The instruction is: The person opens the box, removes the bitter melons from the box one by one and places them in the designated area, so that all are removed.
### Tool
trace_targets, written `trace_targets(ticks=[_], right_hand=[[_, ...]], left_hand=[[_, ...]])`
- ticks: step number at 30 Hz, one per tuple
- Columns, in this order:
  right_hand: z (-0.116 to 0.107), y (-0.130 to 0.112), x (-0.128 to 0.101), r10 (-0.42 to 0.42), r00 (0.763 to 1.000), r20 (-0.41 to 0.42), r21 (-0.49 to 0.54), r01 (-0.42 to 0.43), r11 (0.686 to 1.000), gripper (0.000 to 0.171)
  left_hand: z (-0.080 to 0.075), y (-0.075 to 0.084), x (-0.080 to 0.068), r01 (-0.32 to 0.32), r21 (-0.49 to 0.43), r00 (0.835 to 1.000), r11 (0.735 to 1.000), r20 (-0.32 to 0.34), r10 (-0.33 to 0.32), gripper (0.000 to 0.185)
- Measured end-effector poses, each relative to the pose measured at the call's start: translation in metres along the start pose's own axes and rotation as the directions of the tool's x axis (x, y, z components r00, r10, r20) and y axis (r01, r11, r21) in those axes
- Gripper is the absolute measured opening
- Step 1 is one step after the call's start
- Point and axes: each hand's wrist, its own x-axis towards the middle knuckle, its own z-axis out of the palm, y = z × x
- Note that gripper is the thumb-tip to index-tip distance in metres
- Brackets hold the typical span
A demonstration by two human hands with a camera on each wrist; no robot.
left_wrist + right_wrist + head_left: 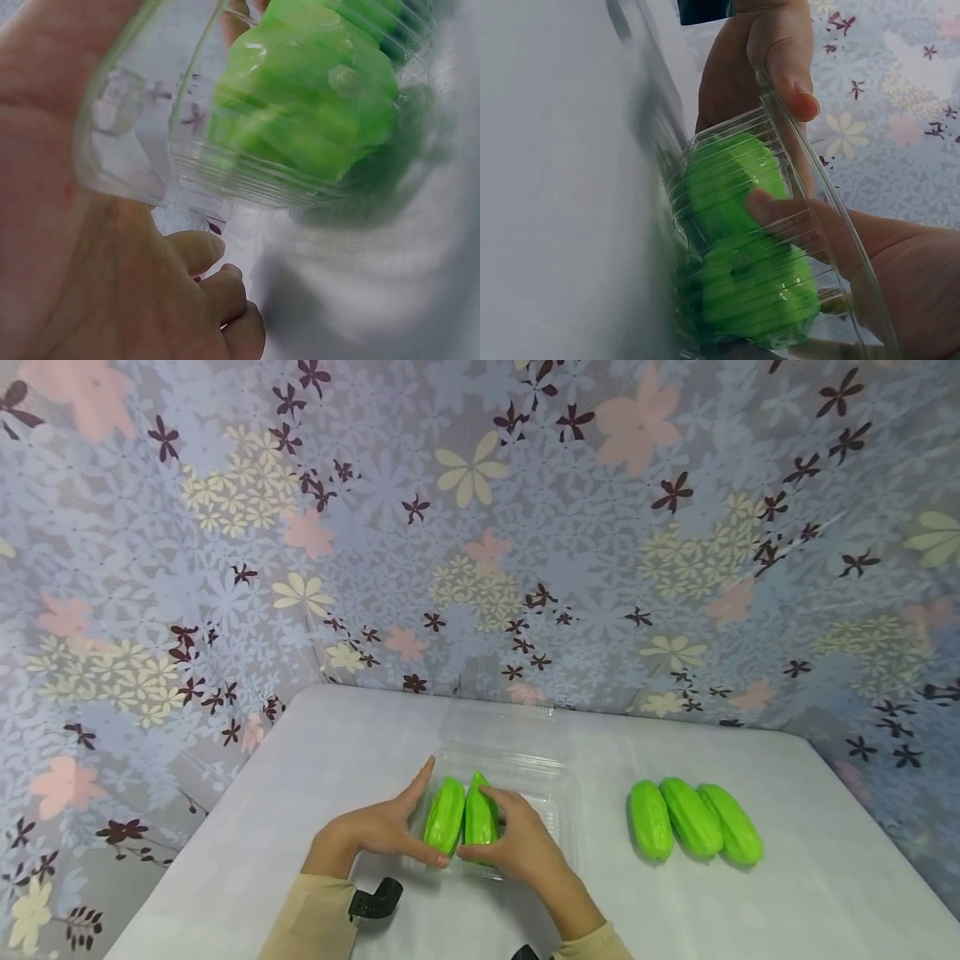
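Five gourds (651, 821) in all: two inside the box (546, 817), three on the tabletop (810, 893) to its right. There is one box and one tabletop. Hands number two: one left hand (378, 828), one right hand (523, 845). Sleeves (309, 920) also number two, and black pieces (377, 900) two, one by each sleeve.

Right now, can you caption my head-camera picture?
Right hand holds one of two green vegetables in a clear box; three lie outside.

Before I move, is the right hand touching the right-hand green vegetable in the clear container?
Touching. The head view shows it: the right hand's fingers bend onto the green vegetable near its far end, thumb at its near end.
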Motion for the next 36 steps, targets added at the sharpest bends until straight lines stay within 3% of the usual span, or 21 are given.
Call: trace_targets(ticks=[36], right_hand=[[-0.022,-0.01,-0.009,0.061,0.998,-0.021,0.121,-0.058,0.991,0.089]], left_hand=[[0.001,0.002,-0.001,0.037,-0.004,0.999,0.999,-0.006,-0.037,0.134]])
